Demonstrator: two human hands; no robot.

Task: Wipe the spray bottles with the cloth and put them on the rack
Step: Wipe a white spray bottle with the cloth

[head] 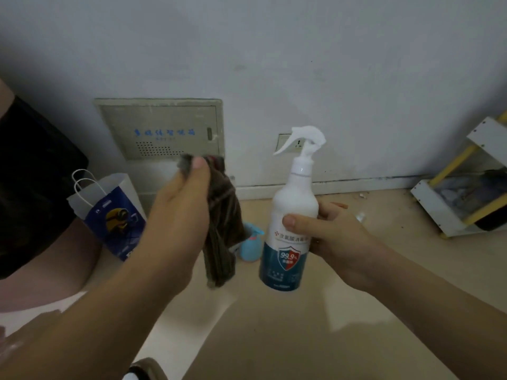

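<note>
Head view: the right hand (pixel 329 234) holds the white plastic spray bottle with a blue and red shield label (pixel 290 215) upright in the air, above the beige floor (pixel 301 338) and near the foot of the wall. Its thumb lies across the front of the bottle just above the label, and the fingers curl round the back. The left hand (pixel 181 215) holds up a dark brown striped cloth (pixel 222 237), just beside the bottle but apart from it. The thumb and fingertips pinch the cloth's top edge and the rest hangs down limp.

The bottle looks stiff and smooth, so it could slip if wet. A grip round the waist, where the hand is now, seems safer than one on the thin trigger head. The cloth is soft and light, and should wrap easily round the body and neck.

The bottle is opaque, so how full or heavy it is cannot be told. The white rack with yellow bars (pixel 430 204) stands at the floor's right edge against the wall; its lower shelf holds dark, blurred things. A white and blue paper bag with handles (pixel 109 212) stands at the left by the wall, its contents hidden. A small light blue object (pixel 252 246) sits on the floor behind the cloth
</note>
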